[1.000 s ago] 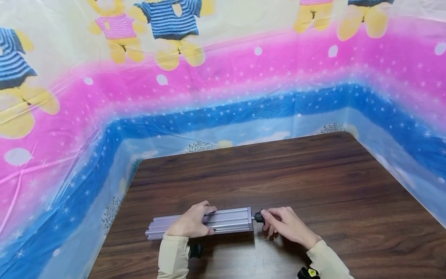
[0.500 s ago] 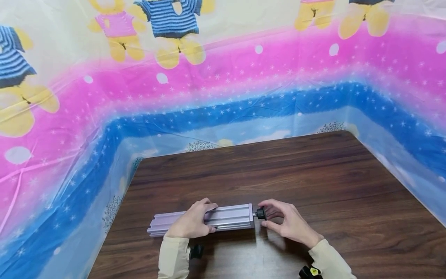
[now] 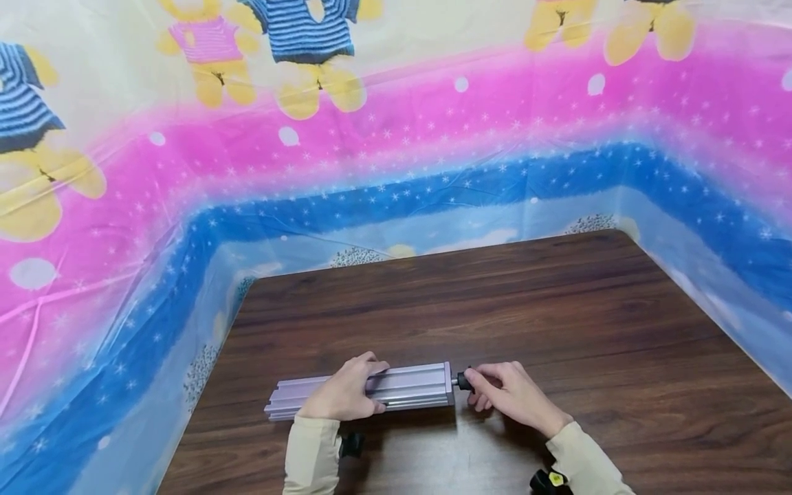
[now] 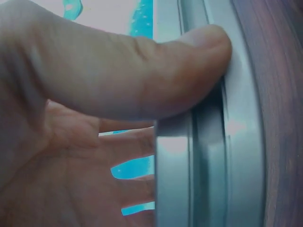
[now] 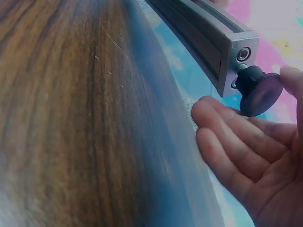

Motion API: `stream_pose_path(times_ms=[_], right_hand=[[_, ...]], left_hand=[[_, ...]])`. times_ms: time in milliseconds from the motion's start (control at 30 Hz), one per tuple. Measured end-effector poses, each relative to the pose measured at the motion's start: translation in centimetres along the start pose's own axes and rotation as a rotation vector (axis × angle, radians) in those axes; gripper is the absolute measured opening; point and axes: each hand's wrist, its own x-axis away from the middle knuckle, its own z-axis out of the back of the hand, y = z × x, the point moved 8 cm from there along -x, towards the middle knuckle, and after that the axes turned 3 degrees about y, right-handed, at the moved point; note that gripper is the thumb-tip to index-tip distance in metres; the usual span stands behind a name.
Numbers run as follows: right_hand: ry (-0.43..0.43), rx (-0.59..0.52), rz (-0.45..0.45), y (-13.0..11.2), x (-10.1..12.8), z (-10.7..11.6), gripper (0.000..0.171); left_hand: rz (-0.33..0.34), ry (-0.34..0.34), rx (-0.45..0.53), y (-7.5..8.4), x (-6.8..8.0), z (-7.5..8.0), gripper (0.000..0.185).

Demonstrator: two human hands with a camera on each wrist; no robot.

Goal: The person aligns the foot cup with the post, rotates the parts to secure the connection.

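A silver aluminium profile (image 3: 411, 386) lies lengthwise across the front of the table, with a plate on its right end. My left hand (image 3: 339, 393) grips it from above near the middle; in the left wrist view the thumb (image 4: 142, 78) presses along its grooved side. From the end plate (image 5: 241, 59) sticks a black levelling foot (image 5: 261, 94) on a short threaded stem. At its rim, my right hand (image 3: 516, 397) pinches this foot, thumb on the near side in the head view. The other right fingers (image 5: 236, 142) curve below the foot in the right wrist view.
The dark wood-grain table (image 3: 445, 302) extends behind and to both sides of the profile. A printed cloth (image 3: 396, 165) with bears and pink and blue bands hangs round its back and sides. Black wrist devices (image 3: 351, 445) sit under both forearms.
Half a second ago my right thumb and fingers were spread wider around the foot; now they are together on it again. My left hand keeps its hold, and the profile has hardly shifted.
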Motion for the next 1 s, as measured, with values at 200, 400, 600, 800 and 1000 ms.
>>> stream_pose_path(times_ms=[200,400,600,800,1000], right_hand=[[-0.039,0.031,-0.013,0.3,0.3,-0.3,0.044],[0.024,0.028,0.176,-0.9,0.7,0.5,0.054],[0.035,0.0,0.277,-1.7,0.6,0.8,0.044],[0.026,0.051,0.195,-1.3,0.5,0.8,0.033],[-0.01,0.01,0.075,-0.4,0.3,0.3,0.032]], left_hand=[[-0.011,-0.008,-0.013,0.1,0.0,-0.2,0.063],[-0.019,-0.013,-0.006,0.1,-0.2,-0.3,0.062],[0.01,-0.035,0.025,0.0,-0.3,-0.3,0.064],[0.028,-0.045,0.03,0.0,-0.2,-0.4,0.064],[0.035,-0.05,0.023,-0.1,-0.2,-0.4,0.065]])
